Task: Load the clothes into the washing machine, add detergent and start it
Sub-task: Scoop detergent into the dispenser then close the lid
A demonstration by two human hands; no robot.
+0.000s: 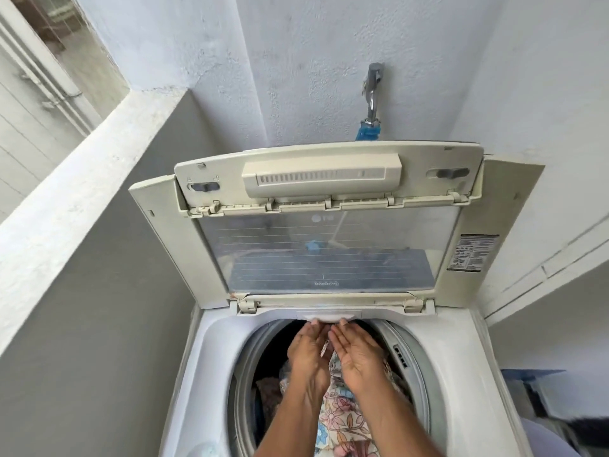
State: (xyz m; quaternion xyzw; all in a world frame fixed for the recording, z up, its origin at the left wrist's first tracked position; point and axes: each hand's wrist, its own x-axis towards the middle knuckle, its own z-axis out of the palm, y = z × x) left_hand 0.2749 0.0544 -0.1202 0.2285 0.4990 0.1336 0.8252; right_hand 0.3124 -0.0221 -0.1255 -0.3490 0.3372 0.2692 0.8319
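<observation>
Over the open drum of the washing machine [461, 374], the left hand [308, 352] and right hand [357, 356] reach side by side, palms up, fingers straight, fingertips touching the white drawer [326, 316] at the back rim. The floral clothes [339, 420] lie in the drum below the wrists. The lid [316, 249] stands folded upright behind.

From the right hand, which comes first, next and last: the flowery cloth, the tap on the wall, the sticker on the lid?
1. Flowery cloth: in the drum, right under the right hand.
2. Sticker: up on the open lid's right edge.
3. Tap: high on the wall behind the washer, farthest.
</observation>
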